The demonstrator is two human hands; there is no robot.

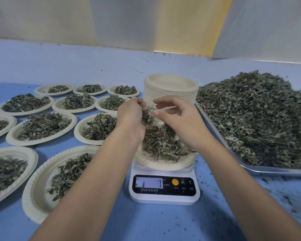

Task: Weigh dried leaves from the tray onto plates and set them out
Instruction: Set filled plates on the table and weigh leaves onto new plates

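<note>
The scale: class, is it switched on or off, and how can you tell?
On: the scale has a lit display showing a 7, with a plate of leaves on it.

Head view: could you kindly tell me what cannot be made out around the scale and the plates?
In the head view:
The scale display: glare and leaf scraps leave only a 7 readable.
The plate on the scale: its far side is hidden by both forearms.
The clump of leaves in the left hand: its amount is hidden by the fingers.
The right hand: whether it pinches any leaf is unclear.
The tray: cut off by the right edge.
</note>
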